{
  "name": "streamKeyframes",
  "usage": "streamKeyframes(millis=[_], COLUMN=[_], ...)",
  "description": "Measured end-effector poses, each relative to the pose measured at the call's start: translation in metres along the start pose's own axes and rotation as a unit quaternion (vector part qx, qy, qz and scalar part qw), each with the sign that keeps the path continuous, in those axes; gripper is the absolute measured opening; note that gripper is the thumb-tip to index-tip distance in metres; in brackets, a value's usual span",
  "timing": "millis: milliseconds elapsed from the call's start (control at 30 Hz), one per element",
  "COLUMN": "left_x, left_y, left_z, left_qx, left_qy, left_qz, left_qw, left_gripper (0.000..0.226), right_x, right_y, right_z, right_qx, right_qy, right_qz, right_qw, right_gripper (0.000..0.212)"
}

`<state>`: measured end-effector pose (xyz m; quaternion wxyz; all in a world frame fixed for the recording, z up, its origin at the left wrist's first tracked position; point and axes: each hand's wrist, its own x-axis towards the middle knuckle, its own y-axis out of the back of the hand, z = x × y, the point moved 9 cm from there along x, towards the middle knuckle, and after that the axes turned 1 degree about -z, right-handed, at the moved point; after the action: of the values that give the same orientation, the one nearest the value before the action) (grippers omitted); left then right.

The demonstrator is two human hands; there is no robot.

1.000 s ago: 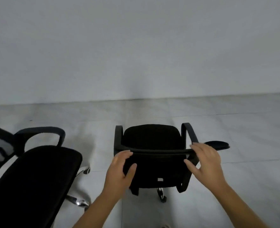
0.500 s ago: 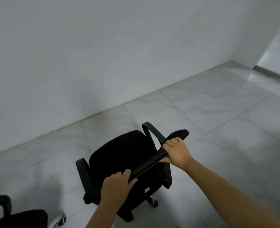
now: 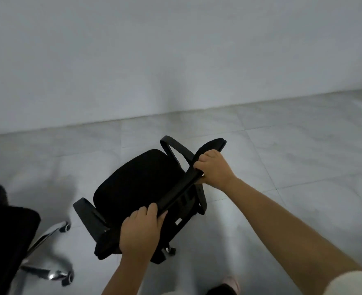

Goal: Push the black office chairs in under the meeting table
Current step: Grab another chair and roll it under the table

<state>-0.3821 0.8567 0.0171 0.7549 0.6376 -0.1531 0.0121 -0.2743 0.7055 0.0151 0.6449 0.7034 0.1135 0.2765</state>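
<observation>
A black office chair [image 3: 137, 184] with two looped armrests stands on the tiled floor in front of me, turned at an angle, its seat facing the wall. My left hand [image 3: 140, 231] grips the lower left end of the backrest's top edge. My right hand [image 3: 215, 169] is closed around the upper right end of that same edge. The chair's base is mostly hidden under the seat; one caster shows below. No meeting table is in view.
A second black office chair [image 3: 7, 241] with a chrome star base [image 3: 46, 271] stands at the lower left, close to the held chair. A plain white wall [image 3: 175, 56] runs across the back. Grey floor tiles [image 3: 303, 150] spread to the right. My foot [image 3: 229, 284] shows at the bottom.
Both hands have closed on the backrest top and the chair has swung round to an angle. The view first panned right, then back left, bringing the second chair back in.
</observation>
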Motion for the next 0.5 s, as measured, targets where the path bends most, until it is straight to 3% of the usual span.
streamKeyframes(millis=[133, 233, 500], left_x=[0.011, 0.022, 0.051], left_y=[-0.006, -0.009, -0.016], left_z=[0.025, 0.035, 0.045], left_qx=[0.029, 0.077, 0.164], left_qy=[0.075, 0.117, 0.167], left_qz=[0.038, 0.062, 0.101], left_qw=[0.996, 0.988, 0.967], left_gripper=[0.072, 0.071, 0.063], right_x=[0.014, 0.029, 0.066], right_y=[-0.001, -0.006, -0.017], right_z=[0.026, 0.04, 0.059], right_qx=[0.021, 0.024, 0.035], right_qy=[0.054, 0.086, 0.225], right_qz=[0.033, 0.029, 0.096], right_qw=[0.998, 0.996, 0.969], right_gripper=[0.049, 0.043, 0.042])
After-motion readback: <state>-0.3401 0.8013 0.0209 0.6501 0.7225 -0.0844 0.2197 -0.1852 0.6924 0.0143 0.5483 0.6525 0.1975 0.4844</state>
